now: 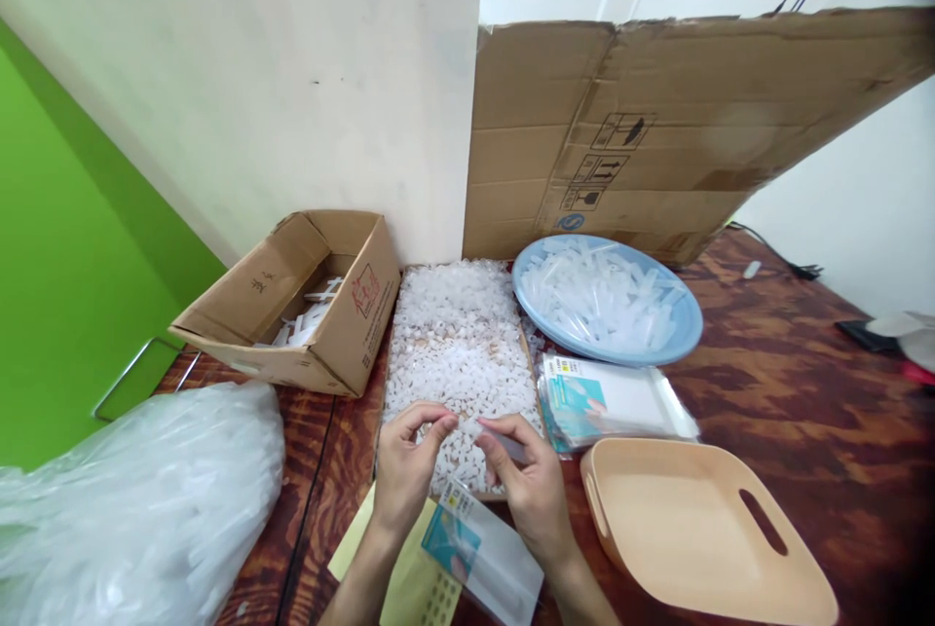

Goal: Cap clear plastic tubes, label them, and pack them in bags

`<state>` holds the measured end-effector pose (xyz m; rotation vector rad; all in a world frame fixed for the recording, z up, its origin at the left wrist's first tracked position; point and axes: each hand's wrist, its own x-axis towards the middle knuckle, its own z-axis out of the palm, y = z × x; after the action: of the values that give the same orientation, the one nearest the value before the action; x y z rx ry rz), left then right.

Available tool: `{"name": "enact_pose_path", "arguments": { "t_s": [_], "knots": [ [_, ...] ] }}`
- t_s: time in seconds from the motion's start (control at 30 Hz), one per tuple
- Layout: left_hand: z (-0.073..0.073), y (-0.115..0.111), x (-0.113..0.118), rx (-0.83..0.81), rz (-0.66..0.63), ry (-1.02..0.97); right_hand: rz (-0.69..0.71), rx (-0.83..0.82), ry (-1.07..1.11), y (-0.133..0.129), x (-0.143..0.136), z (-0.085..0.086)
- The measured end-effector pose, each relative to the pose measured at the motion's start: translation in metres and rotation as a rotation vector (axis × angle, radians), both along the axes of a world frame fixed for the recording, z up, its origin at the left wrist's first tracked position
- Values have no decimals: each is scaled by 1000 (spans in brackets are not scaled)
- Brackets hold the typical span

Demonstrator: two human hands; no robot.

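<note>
Strip (509, 446) is pinched in curled right hand (532, 482).

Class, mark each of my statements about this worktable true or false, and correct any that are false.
1. The blue basin holds translucent pieces. True.
2. The open cardboard box stands right of the blue basin. False: it stands left of it.
3. The right hand pinches a translucent strip. True.
4. The left hand rests inside the beige tray. False: it is above small white pieces, left of the tray.
</note>
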<state>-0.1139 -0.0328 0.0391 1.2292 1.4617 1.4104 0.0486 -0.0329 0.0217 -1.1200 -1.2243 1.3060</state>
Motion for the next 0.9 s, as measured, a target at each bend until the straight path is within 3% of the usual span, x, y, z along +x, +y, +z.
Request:
{"name": "enact_pose_path", "arguments": {
  "t_s": [0.33, 0.9],
  "knots": [
    [-3, -4, -3, 42, 8, 23, 7, 110, -105, 4, 3, 9],
    [0, -7, 2, 72, 11, 25, -36, 105, -45, -3, -6, 14]
  ]
}}
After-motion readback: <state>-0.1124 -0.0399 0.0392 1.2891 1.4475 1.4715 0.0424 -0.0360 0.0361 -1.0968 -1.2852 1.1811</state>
